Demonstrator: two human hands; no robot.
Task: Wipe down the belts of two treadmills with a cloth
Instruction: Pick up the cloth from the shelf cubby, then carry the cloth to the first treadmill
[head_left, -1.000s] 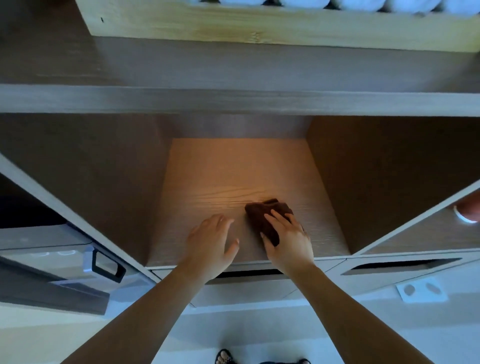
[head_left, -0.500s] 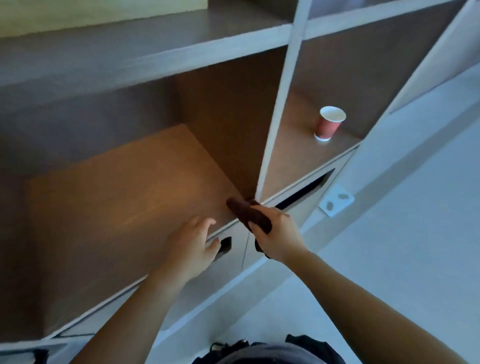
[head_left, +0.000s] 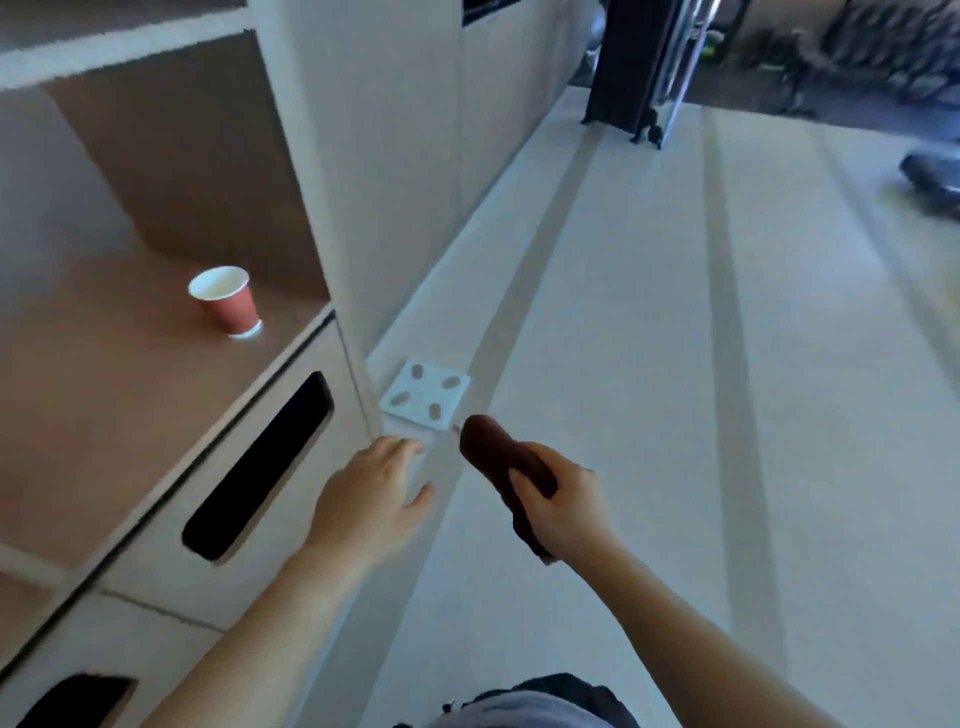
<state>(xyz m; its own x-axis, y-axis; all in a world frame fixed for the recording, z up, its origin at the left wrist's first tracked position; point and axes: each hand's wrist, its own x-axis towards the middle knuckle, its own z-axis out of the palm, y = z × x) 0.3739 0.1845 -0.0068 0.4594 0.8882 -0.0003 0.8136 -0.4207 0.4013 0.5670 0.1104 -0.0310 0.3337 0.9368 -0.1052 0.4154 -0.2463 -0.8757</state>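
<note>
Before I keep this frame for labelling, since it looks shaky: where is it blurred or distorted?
Head view: motion blur smears the dark equipment top right and softens the shelf edges; the red cup and the right hand gripping the dark cloth are readable; the wide lens splays the floor stripes.

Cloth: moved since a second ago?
Yes. The cloth came off the cabinet shelf, out to the right; the right hand holds it over the floor.

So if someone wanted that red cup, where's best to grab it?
Round the side wall of the cup, coming in from the open front of the shelf. It stands upright, mouth up, tapering downward, so a sideways wrap below the rim likely holds best.
</note>
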